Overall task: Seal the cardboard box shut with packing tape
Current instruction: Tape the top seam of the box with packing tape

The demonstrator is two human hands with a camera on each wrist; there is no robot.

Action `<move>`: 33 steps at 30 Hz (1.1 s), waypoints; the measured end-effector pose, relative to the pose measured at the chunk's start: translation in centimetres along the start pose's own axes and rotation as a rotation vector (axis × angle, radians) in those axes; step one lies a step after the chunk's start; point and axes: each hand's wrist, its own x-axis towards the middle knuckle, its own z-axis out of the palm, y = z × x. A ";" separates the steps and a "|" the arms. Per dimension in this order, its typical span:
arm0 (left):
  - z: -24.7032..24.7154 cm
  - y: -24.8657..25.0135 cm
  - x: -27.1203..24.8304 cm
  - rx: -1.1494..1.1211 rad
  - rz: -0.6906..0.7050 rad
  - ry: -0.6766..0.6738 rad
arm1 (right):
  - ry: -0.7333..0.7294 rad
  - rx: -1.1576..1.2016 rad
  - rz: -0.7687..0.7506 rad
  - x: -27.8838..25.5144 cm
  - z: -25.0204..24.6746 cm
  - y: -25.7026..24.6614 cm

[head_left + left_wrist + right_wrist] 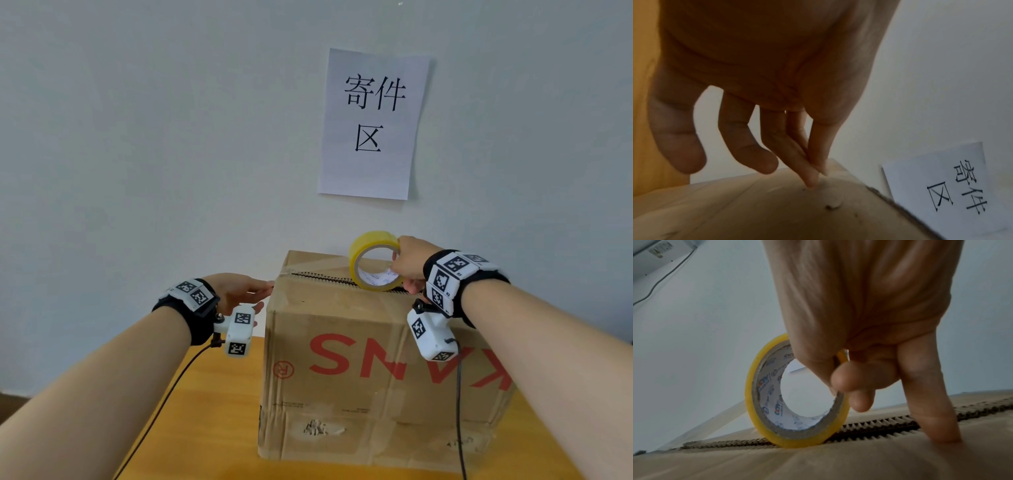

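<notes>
A brown cardboard box [359,370] with red letters stands on the wooden table [205,411], its flaps closed along a centre seam [329,278]. A yellow tape roll [375,262] stands on edge on the seam. My right hand [409,263] grips the roll [797,394] at its right side, and one finger [931,402] rests on the box top [818,464]. A clear strip of tape [715,420] runs from the roll toward the box's left end. My left hand [245,291] lies with straight fingers [809,172] pressing the box's upper left edge [777,203].
A white wall stands close behind the box, with a paper sign [373,123] taped to it. Camera cables [164,404] hang from both wrists over the table. Bare tabletop shows to the left of the box.
</notes>
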 end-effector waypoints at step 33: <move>0.9 -2.1 1.4 0.539 0.005 -0.029 | 0.016 -0.052 0.005 -0.2 0.1 -0.1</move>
